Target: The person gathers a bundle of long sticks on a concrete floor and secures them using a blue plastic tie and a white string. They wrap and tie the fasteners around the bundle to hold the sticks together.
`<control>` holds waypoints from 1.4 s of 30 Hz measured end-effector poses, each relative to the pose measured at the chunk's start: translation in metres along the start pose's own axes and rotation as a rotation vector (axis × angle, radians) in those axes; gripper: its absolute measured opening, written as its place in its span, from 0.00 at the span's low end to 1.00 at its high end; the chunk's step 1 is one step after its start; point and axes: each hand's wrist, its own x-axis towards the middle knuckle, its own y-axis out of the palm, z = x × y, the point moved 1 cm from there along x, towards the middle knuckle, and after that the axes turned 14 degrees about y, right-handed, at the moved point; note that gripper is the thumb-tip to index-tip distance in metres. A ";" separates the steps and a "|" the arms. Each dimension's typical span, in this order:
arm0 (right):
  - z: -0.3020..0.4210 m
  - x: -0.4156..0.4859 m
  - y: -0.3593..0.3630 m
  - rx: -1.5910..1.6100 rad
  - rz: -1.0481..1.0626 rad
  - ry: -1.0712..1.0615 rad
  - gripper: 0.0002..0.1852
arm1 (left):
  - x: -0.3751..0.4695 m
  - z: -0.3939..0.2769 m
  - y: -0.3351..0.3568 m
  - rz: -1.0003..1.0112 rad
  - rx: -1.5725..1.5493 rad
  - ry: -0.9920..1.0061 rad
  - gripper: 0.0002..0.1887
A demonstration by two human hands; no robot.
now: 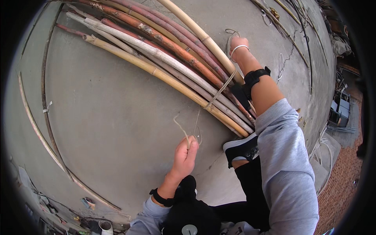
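A bundle of bamboo and wooden poles (154, 70), some tan, some reddish, lies aslant on the concrete floor, the near ends beside my black shoe (242, 149). A thin cord (221, 91) passes across the poles close to those ends. On the near side of the bundle, my left hand (185, 154) grips one part of the cord, a loose end sticking up from the fist. Beyond the bundle, my right hand (239, 47) is closed on another part of the cord, which loops above the knuckles.
Long thin sticks (45, 88) lie on the floor at the left, one with a white tie. More sticks (305, 38) and a white cord loop (280, 67) are at the upper right. Red brick paving (343, 173) borders the concrete at the right. Assorted clutter lines the lower left edge.
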 end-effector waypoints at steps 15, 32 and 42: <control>0.011 -0.038 -0.081 -0.410 0.728 -0.055 0.12 | 0.014 0.002 0.002 0.064 0.082 -0.092 0.17; -0.053 -0.092 -0.091 -0.252 0.076 -0.089 0.20 | 0.064 0.061 0.005 0.216 0.929 -0.256 0.22; -0.075 -0.062 -0.090 0.127 -0.005 -0.058 0.16 | 0.025 0.033 0.019 0.086 0.829 -0.101 0.21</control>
